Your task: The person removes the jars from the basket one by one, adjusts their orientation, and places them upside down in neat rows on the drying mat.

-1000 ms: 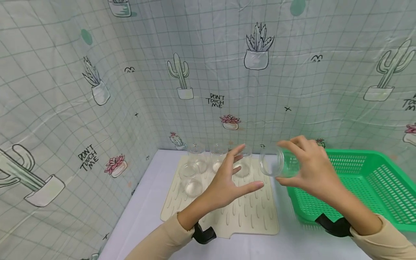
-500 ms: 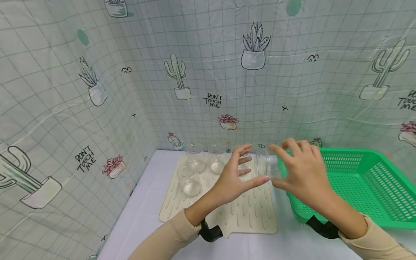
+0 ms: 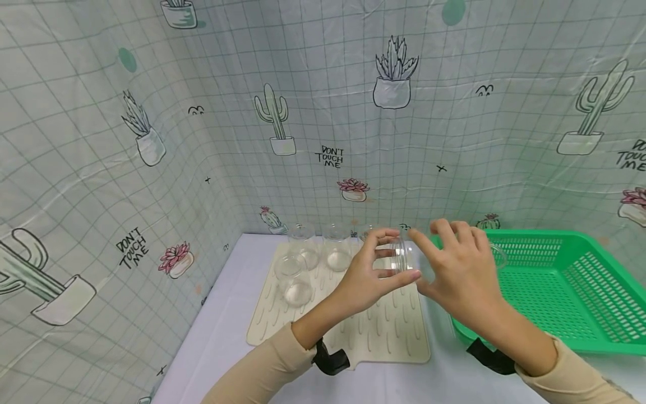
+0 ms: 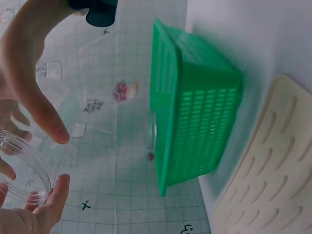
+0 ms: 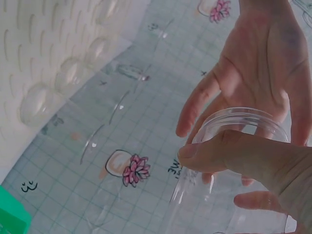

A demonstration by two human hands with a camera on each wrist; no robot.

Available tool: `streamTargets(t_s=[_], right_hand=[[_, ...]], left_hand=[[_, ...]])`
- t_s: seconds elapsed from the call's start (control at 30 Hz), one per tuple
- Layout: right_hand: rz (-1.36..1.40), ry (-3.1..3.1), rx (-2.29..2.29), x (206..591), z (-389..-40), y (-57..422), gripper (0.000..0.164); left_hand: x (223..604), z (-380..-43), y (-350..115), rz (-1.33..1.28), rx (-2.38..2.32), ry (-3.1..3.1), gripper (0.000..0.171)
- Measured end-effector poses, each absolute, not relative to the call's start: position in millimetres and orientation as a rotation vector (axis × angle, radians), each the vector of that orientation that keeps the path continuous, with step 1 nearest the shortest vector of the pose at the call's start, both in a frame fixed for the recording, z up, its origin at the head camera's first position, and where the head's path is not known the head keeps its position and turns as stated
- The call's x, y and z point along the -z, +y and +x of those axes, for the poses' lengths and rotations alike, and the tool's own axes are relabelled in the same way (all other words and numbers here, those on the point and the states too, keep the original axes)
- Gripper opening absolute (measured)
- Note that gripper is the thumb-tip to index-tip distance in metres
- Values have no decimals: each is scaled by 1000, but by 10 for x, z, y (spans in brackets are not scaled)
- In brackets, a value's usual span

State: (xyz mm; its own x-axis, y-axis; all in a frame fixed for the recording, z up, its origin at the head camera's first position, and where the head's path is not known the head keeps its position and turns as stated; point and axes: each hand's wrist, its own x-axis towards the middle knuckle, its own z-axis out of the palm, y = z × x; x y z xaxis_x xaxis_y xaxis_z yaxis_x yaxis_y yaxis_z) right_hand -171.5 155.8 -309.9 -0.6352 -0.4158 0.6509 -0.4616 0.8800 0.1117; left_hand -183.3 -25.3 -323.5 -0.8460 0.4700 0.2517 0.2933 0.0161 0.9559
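A clear screw-neck jar (image 3: pixel 401 255) lies sideways in the air between my two hands, above the right part of the cream mat (image 3: pixel 393 331). Its ridged rim faces my left hand (image 3: pixel 360 280), whose thumb and fingers curve round the mouth end. My right hand (image 3: pixel 461 275) holds the body; in the right wrist view its thumb presses across the jar (image 5: pixel 219 195) below the rim. Several similar clear jars (image 3: pixel 298 292) stand upright on the mat's left and back parts. One of them, at the back (image 3: pixel 370 231), is partly hidden by my left hand.
To the right stands a green perforated basket (image 3: pixel 550 292). A clear round rim (image 3: pixel 499 255) shows at its back left, partly behind my right hand. A white-covered table (image 3: pixel 222 303) lies underneath, and a cactus-print curtain (image 3: pixel 323 112) rises behind and at the left.
My right hand has moved left with the jar, bringing its mouth between the thumb and fingers of my left hand. My left hand has shifted slightly right, and its fingers have drawn in round the rim.
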Motion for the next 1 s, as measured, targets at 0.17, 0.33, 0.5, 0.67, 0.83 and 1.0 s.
streamTargets(t_s=[0.17, 0.33, 0.5, 0.67, 0.83, 1.0], right_hand=[[631, -2329, -88, 3140, -1712, 1540, 74], [636, -2340, -86, 3162, -1711, 1537, 76], [637, -2367, -115, 3161, -1689, 1530, 84], [618, -2367, -247, 3134, -1653, 1559, 95], [553, -2328, -521, 3079, -1623, 1638, 101], [349, -2323, -1128, 3078, -1597, 1752, 96]], left_hand=[[3262, -1857, -251, 788, -1941, 2128, 58], [3155, -1798, -288, 770, -1904, 2147, 58], [3157, -1800, -309, 781, -1909, 2157, 58], [3166, -1813, -345, 790, -1934, 2151, 56], [3170, -1847, -404, 778, -1912, 2189, 54], [3168, -1885, -469, 781, -1947, 2184, 54]])
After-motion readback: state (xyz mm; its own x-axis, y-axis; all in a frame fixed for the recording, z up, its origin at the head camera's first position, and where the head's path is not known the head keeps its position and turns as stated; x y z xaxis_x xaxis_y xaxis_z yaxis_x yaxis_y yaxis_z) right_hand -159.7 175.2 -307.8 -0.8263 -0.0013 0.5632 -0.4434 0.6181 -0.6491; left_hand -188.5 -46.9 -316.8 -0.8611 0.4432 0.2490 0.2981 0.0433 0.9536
